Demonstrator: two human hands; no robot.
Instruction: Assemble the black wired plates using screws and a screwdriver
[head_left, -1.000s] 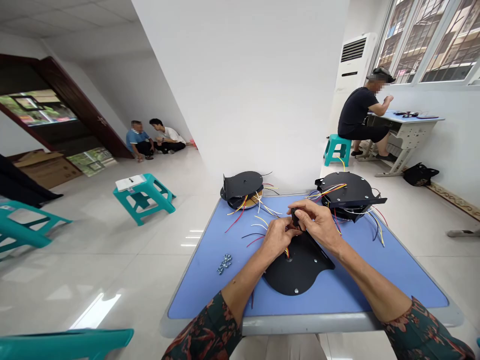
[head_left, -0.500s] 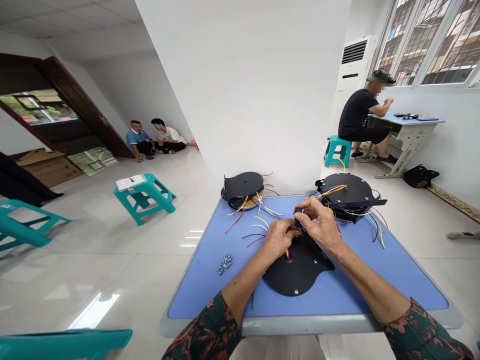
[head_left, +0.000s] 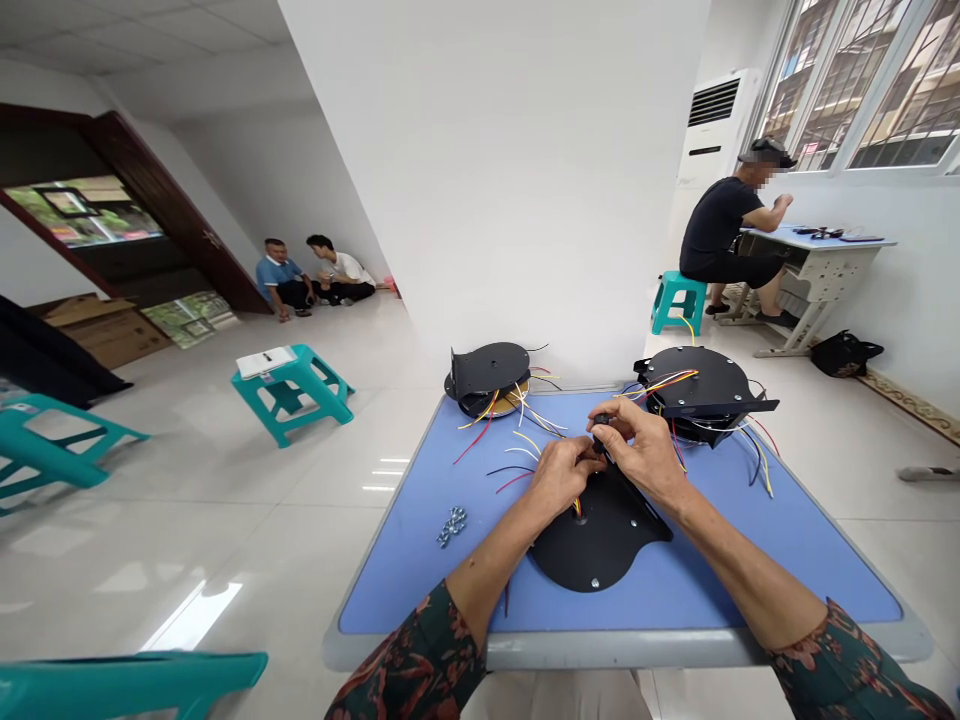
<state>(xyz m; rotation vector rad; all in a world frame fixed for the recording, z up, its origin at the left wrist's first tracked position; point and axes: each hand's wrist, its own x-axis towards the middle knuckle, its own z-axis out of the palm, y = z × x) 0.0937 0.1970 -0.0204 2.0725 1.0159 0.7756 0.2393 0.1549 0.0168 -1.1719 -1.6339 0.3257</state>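
My left hand [head_left: 559,475] and my right hand [head_left: 645,447] meet above a black metal plate [head_left: 600,540] lying on the blue tabletop [head_left: 712,580]. Between my fingertips is a small black part [head_left: 601,422], held mainly by my right hand. My left fingers pinch close against it, and the thin wires there are partly hidden. Yellow and red wires [head_left: 577,508] come up through the plate under my left palm. Two black wired disc assemblies [head_left: 487,367] [head_left: 697,372] stand at the table's far edge. A small pile of metal fasteners [head_left: 451,526] lies left of my left hand.
Loose coloured wires spread from both assemblies across the far tabletop. A person [head_left: 724,225] sits working at a desk [head_left: 817,240] at the back right. Two people [head_left: 304,278] sit on the floor at the back left. A teal stool [head_left: 292,385] stands left of my table.
The small black part has risen slightly and shifted right, with my right hand. My left hand stays close against it, and the view has drifted slightly.
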